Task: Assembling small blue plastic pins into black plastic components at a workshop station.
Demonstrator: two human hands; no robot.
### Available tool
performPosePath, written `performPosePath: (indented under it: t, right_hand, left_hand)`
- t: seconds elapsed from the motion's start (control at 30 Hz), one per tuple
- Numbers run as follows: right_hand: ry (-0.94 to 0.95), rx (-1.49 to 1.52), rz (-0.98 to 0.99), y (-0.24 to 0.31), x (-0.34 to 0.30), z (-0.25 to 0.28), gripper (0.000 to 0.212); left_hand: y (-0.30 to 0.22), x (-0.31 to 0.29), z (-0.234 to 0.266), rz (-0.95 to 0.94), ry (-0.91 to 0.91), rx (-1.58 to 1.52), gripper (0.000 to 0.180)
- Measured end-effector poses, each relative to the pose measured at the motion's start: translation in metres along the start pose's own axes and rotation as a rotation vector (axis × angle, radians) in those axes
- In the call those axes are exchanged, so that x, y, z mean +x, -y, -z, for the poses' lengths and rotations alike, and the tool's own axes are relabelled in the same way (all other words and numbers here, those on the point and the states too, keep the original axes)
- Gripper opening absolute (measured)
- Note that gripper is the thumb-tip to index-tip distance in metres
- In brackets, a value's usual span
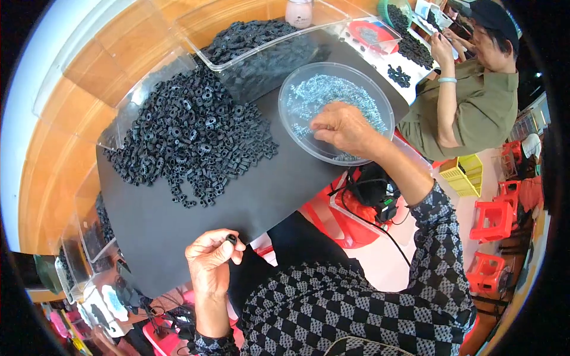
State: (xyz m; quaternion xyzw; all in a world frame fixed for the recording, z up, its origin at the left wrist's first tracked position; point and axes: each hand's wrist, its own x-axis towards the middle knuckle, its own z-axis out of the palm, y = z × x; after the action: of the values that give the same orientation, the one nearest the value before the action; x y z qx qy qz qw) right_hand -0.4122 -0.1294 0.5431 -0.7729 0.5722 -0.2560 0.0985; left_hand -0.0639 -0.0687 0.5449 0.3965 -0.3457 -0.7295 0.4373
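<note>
Between the thumb and fingers of my left hand (209, 261) is a small black plastic part (231, 238) with a hole in its end. That hand is just off the near edge of the dark grey work board (178, 243). My right hand (347, 127) hangs over a round clear plastic tub (282, 113), fingers pinched together. Many tiny silvery metal pieces (332, 88), perhaps springs, lie in the tub. Whatever the right fingertips hold is hidden. A big heap of black plastic parts (190, 130) like the held one covers the board's left half.
A clear bin (219, 64) of black parts stands behind the heap. At the far right another person (469, 113) works at a white-topped table (409, 92). A black bag (375, 193) sits below the tub. Red stools (493, 221) and a yellow crate (463, 175) stand on the floor.
</note>
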Motion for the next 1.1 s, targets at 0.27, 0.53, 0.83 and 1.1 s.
performPosePath:
  t: [0.27, 0.53, 0.83, 1.1]
  right_hand:
    - [0.002, -0.122, 0.038, -0.002, 0.007, -0.019, 0.006]
    - [-0.034, 0.014, -0.081, 0.011, 0.001, -0.009, 0.007]
    - [0.128, 0.526, -0.153, 0.102, -0.006, 0.013, 0.012]
    - [0.457, 0.750, -0.062, 0.144, 0.002, -0.028, 0.014]
  left_hand:
    - [0.003, -0.001, -0.001, -0.024, -0.012, 0.015, 0.023]
    - [0.003, -0.002, -0.003, -0.046, -0.032, 0.043, 0.022]
    - [0.011, 0.005, -0.013, -0.080, -0.018, 0.062, 0.019]
    - [0.014, -0.007, -0.014, -0.172, -0.024, 0.192, 0.020]
